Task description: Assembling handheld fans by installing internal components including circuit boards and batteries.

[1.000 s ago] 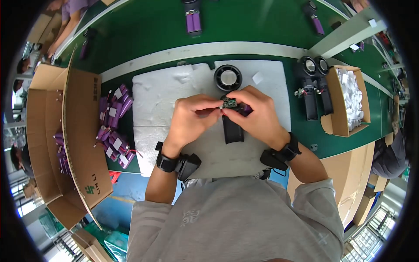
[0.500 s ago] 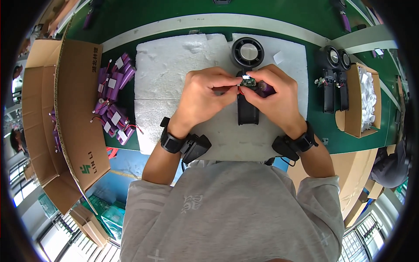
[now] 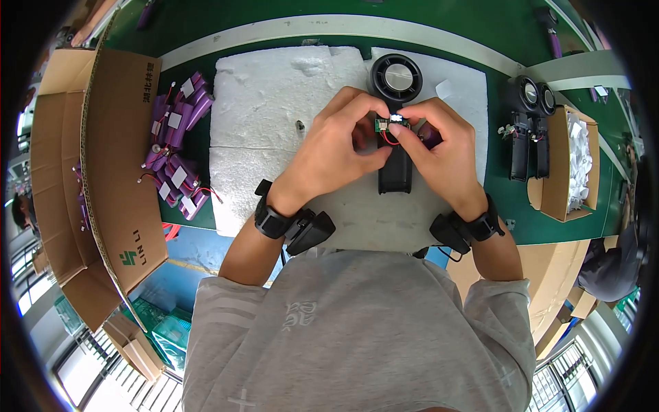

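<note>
A small green circuit board [image 3: 378, 128] with a lit white spot and red wires is held up over the handle of a black handheld fan [image 3: 395, 177]. My right hand [image 3: 445, 147] pinches the board, its thumb lying across the face. My left hand [image 3: 336, 147] is curled at the board's left end, its index fingertip at the upper edge and its thumb lower, apart from the board. Partly covered by my right hand is a purple battery [image 3: 430, 134]. The round fan head [image 3: 397, 77] points away from me on the white foam sheet [image 3: 257, 110].
Wrapped purple batteries [image 3: 180, 130] with wires lie in a pile at the left, beside a big open cardboard box [image 3: 123, 178]. On the right are two more black fans [image 3: 528, 141] and a small carton [image 3: 542, 196] of white pieces. A pale rail [image 3: 329, 26] crosses the green table behind the foam.
My left thumb has come away from the board and dropped lower, with the left fingers now more curled. The board's face and red wires show more, and my right thumb has moved onto it.
</note>
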Tool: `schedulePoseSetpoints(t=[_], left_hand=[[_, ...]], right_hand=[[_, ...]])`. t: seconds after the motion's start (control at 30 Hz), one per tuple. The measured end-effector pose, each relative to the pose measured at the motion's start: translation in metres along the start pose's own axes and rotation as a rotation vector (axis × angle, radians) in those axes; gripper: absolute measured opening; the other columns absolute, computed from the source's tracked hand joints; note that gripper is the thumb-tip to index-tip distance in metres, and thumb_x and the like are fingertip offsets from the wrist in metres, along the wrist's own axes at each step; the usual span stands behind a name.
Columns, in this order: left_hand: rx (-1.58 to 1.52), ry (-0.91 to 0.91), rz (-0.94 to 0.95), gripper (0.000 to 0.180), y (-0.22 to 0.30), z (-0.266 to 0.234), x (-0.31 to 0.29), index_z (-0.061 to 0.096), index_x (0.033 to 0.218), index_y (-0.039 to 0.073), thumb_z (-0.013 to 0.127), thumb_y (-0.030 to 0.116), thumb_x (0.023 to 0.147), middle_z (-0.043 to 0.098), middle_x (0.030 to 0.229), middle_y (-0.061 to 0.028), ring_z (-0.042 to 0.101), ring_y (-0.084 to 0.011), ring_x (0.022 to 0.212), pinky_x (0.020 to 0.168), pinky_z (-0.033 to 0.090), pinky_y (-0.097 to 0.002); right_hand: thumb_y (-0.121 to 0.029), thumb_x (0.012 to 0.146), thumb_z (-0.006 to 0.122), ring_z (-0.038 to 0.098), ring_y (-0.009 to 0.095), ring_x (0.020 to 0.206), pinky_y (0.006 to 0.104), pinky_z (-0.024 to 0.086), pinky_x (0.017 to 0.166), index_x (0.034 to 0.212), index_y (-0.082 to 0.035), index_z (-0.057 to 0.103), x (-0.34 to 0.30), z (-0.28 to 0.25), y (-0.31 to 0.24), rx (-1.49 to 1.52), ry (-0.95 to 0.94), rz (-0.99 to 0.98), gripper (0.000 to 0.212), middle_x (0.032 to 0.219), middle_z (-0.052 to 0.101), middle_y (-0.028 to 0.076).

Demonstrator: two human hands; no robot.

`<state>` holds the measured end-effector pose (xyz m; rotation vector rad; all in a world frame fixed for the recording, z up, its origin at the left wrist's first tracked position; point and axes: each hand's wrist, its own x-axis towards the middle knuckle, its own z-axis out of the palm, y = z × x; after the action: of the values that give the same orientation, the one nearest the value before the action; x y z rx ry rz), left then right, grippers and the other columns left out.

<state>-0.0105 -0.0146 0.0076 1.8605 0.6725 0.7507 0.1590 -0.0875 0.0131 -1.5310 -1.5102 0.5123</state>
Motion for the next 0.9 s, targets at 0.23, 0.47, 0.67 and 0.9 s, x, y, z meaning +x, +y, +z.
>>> schedulePoseSetpoints(t=[0.23, 0.47, 0.67, 0.9], left_hand=[[0.119, -0.010, -0.031, 0.039, 0.000, 0.009, -0.003, 0.057, 0.111, 0.006, 0.068, -0.003, 0.074, 0.061, 0.081, -0.0054, 0.060, -0.0132, 0.066, 0.059, 0.049, -0.0268], [0.085, -0.040, -0.118, 0.037, 0.007, 0.009, -0.003, 0.056, 0.108, 0.006, 0.067, 0.000, 0.073, 0.060, 0.088, -0.0092, 0.061, -0.0201, 0.068, 0.061, 0.049, -0.0324], [0.112, -0.013, -0.085, 0.043, 0.002, 0.013, -0.005, 0.056, 0.113, 0.007, 0.068, -0.001, 0.073, 0.058, 0.078, -0.0045, 0.055, -0.0128, 0.062, 0.057, 0.046, -0.0273], [0.140, 0.030, -0.167, 0.035, 0.008, 0.018, -0.003, 0.055, 0.101, 0.009, 0.066, -0.001, 0.070, 0.061, 0.089, -0.0105, 0.062, -0.0283, 0.067, 0.062, 0.050, -0.0387]], right_hand=[[-0.003, 0.078, 0.074, 0.052, 0.008, 0.058, 0.0228, 0.041, 0.052, 0.090, -0.002, 0.064, 0.002, -0.006, -0.003, -0.017, -0.029, 0.024, 0.015, 0.078, 0.063, 0.003], [-0.003, 0.079, 0.073, 0.052, 0.008, 0.058, 0.0229, 0.041, 0.052, 0.089, -0.001, 0.065, 0.003, -0.013, 0.001, -0.017, -0.129, 0.024, 0.013, 0.078, 0.062, 0.004], [-0.001, 0.078, 0.072, 0.054, 0.011, 0.060, 0.0239, 0.043, 0.053, 0.089, -0.001, 0.065, 0.003, -0.014, 0.006, -0.032, -0.179, -0.024, 0.013, 0.080, 0.061, 0.005], [0.000, 0.076, 0.074, 0.056, 0.013, 0.062, 0.0251, 0.044, 0.053, 0.088, -0.002, 0.066, 0.004, -0.010, 0.007, -0.092, -0.104, -0.172, 0.014, 0.080, 0.061, 0.006]])
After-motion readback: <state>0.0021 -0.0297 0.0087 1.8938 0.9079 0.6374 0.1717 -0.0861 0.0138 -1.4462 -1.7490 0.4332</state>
